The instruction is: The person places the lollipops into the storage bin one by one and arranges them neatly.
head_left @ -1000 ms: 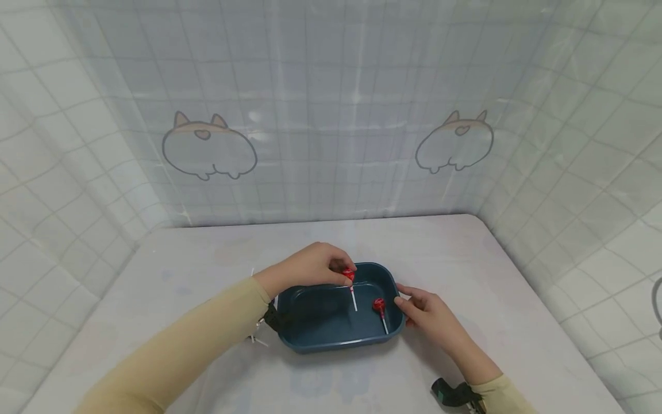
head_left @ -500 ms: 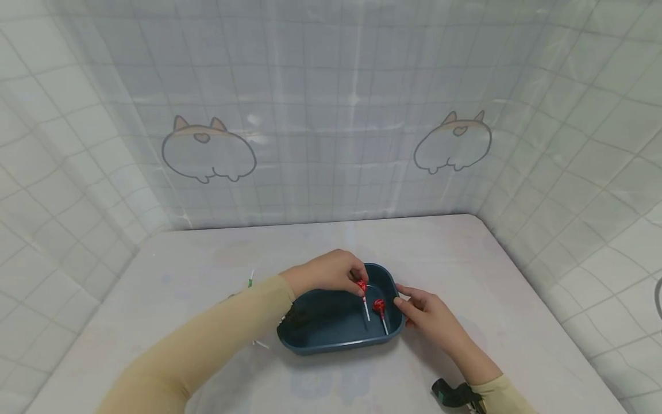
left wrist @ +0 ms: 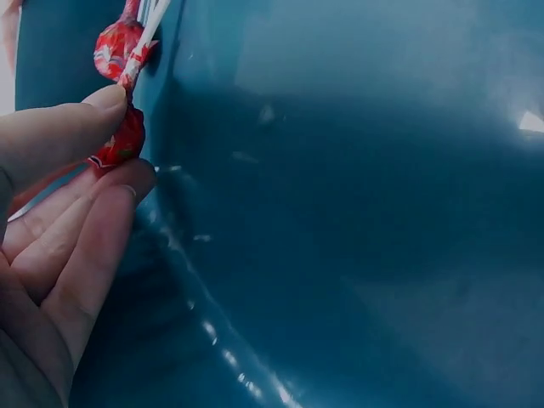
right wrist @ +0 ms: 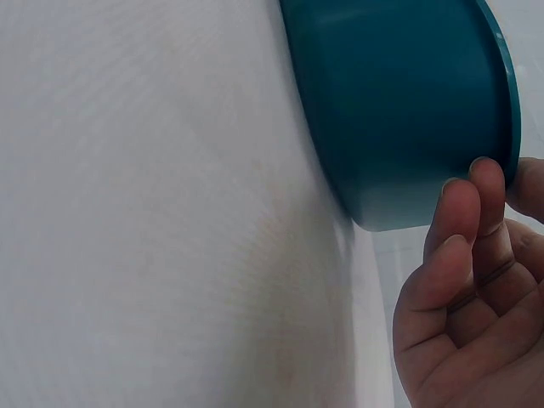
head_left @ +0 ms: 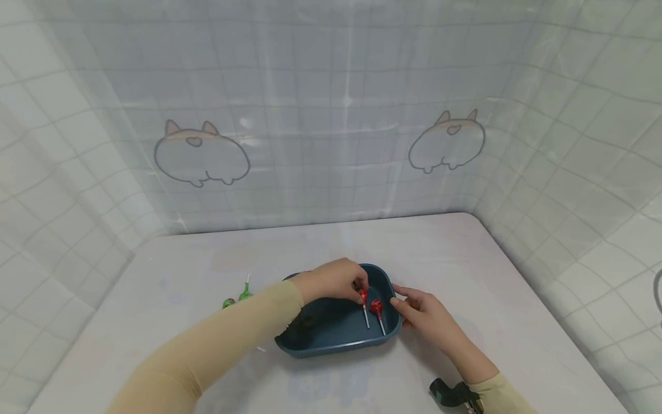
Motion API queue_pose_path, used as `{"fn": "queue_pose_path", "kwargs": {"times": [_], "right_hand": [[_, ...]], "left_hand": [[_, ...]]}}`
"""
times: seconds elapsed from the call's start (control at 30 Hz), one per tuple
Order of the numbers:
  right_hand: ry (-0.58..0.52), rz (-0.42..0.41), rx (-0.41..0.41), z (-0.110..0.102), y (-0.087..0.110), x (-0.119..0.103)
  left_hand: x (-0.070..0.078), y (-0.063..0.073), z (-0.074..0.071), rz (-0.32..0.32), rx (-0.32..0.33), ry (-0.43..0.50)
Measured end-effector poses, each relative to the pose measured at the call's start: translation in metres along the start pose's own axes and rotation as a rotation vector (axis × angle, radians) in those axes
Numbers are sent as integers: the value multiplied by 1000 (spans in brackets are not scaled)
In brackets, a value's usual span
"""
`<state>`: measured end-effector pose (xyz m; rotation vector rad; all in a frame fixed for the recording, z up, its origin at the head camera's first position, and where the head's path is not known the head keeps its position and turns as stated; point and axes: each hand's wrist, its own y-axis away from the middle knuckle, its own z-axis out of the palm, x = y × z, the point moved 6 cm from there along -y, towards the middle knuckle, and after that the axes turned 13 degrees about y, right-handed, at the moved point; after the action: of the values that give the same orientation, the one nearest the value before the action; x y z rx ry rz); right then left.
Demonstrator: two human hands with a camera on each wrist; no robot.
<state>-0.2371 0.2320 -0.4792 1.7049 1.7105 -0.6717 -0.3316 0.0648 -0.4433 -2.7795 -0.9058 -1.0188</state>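
A dark blue-green oblong plastic tub (head_left: 338, 347) sits on the table. Inside it my left hand (head_left: 338, 279) pinches a red-wrapped lollipop (left wrist: 124, 140) by its head between thumb and fingertips, its white stick pointing towards me. Another red lollipop (head_left: 376, 306) lies right beside it at the tub's right end. My right hand (head_left: 428, 313) grips that end wall, thumb at the rim and fingers (right wrist: 455, 212) against the outside. The sleeve hides part of the tub's left end.
Green-wrapped lollipops (head_left: 245, 292) lie on the white table (head_left: 217, 253) left of the tub, partly covered by my left sleeve (head_left: 233, 333). A white stick (head_left: 261, 348) shows below that sleeve. A grid-patterned curtain (head_left: 331, 144) stands behind the table.
My left hand has moved right and lowered the red lollipop into the tub, beside the other one. Green lollipops have come into view at the left. My right hand keeps its grip.
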Motion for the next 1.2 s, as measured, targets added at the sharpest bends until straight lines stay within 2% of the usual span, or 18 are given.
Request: {"fn": "queue_pose_path", "kwargs": {"times": [0.2,0.7,1.2], "right_hand": [[-1,-17,-2,0,-1,0],[-7,-25,-7,0,-1,-4],[9,-16,3,0,0,-4]], "left_hand": [[-6,-6,7,17,5,-5],[-9,-8,10,16,32,2],[-9,-4,9,17,42,20]]}}
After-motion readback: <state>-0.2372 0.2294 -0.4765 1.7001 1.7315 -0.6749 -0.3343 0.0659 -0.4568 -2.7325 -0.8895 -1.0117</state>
